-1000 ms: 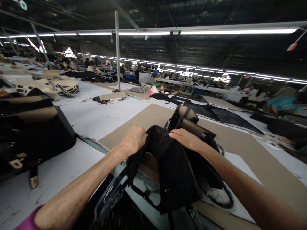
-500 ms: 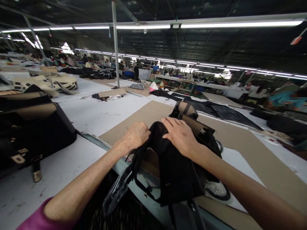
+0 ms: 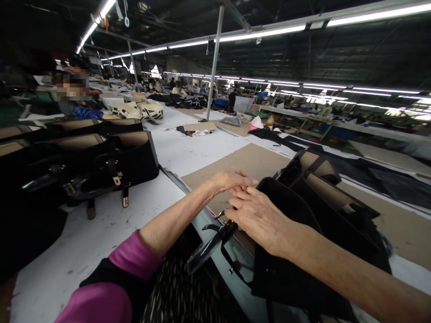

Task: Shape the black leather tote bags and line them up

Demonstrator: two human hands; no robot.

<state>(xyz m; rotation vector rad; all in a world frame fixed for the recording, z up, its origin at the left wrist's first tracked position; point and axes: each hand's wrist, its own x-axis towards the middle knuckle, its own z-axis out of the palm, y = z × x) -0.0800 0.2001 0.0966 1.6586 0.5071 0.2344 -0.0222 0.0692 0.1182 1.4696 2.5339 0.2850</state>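
A black handbag [image 3: 303, 251] with tan lining lies on its side at the near edge of the table, in front of me. My right hand [image 3: 259, 217] rests on its left end, fingers curled over the top of a glossy black strap [image 3: 208, 246] that hangs down over the table edge. My left hand [image 3: 232, 181] reaches in just behind it, with its fingers stretched out together and their tips touching the bag's edge and my right fingers. Nothing shows inside the left hand.
A row of black handbags [image 3: 101, 161] with metal buckles stands on the white table [image 3: 188, 148] to my left. A brown cardboard sheet [image 3: 249, 159] lies beyond my hands. Dark fabric [image 3: 387, 179] is spread at the right. A steel post [image 3: 213, 63] and other workers are farther back.
My view has swung left. My left hand went from a fist on the bag to stretched fingers. My right hand slid from the bag's top to its left end and the strap.
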